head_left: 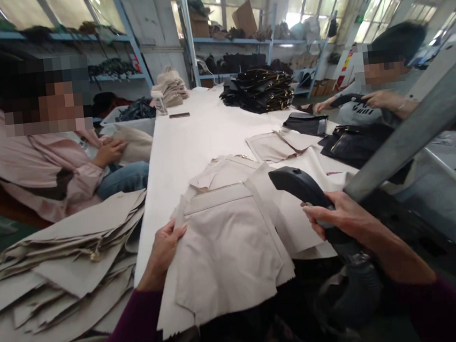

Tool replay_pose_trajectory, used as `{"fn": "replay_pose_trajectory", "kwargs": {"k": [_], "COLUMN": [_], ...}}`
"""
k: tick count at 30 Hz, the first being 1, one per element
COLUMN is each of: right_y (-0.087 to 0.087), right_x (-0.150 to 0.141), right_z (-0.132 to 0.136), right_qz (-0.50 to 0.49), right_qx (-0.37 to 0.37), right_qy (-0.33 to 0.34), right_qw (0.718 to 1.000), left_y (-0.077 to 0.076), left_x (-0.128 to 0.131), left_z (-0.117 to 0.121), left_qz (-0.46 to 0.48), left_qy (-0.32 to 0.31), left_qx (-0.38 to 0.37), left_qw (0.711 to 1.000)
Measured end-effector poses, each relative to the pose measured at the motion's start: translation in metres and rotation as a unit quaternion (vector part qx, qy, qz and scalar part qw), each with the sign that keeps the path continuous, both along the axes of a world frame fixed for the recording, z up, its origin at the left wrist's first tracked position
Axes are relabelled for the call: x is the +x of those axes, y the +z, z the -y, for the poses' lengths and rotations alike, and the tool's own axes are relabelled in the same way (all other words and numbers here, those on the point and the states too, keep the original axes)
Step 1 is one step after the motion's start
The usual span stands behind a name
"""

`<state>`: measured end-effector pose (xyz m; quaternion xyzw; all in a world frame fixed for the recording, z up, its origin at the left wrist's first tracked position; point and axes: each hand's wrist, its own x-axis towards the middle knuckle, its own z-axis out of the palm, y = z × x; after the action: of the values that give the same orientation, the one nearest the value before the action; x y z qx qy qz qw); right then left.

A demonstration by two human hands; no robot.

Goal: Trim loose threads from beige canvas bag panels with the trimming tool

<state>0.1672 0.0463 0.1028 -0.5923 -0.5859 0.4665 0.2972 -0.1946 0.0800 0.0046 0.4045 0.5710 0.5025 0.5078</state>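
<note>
My left hand [165,252] pinches the left edge of a beige fabric panel [229,246] with a zipper along its upper part. This panel hangs over the near edge of the white table, its lower border zigzag-cut. In my right hand [343,216] is a black handheld tool [299,180] with a curved head and a ribbed hose-like part below the grip. Its exact kind I cannot make out. The tool's head is above the beige pieces, right of the panel and apart from it. More beige fabric [297,218] lies under and behind the panel.
Beige pieces [71,266] are piled at the left. On the white table [193,142] lie a black stack [258,90], another beige piece [276,145] and black pouches [306,123]. A metal post [413,126] slants at the right. People [37,157] sit on both sides.
</note>
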Motion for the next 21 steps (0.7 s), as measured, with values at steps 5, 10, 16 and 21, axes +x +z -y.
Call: {"fn": "replay_pose_trajectory", "kwargs": {"k": [5,10,16,21], "right_y": [-0.008,-0.032,-0.059,-0.072], "right_x": [0.024,0.033,0.032,0.023], "right_z": [0.056,0.112,0.141,0.125], "right_qz": [0.047,0.068,0.052,-0.020], "right_qx": [-0.044,-0.096,-0.145,-0.162], "right_qy": [0.046,0.071,0.063,0.116], "right_qw": [0.997,0.991,0.986,0.980], "left_y": [0.005,-0.001,-0.011,-0.010], "left_x": [0.002,-0.001,-0.004,-0.005], "left_z": [0.014,0.024,0.019,0.024], "left_qz": [-0.044,-0.035,-0.034,-0.016], "left_qy": [-0.035,-0.044,-0.049,-0.030], "left_qx": [-0.001,-0.010,-0.002,-0.007], "left_qw": [0.998,0.998,0.998,0.999]}}
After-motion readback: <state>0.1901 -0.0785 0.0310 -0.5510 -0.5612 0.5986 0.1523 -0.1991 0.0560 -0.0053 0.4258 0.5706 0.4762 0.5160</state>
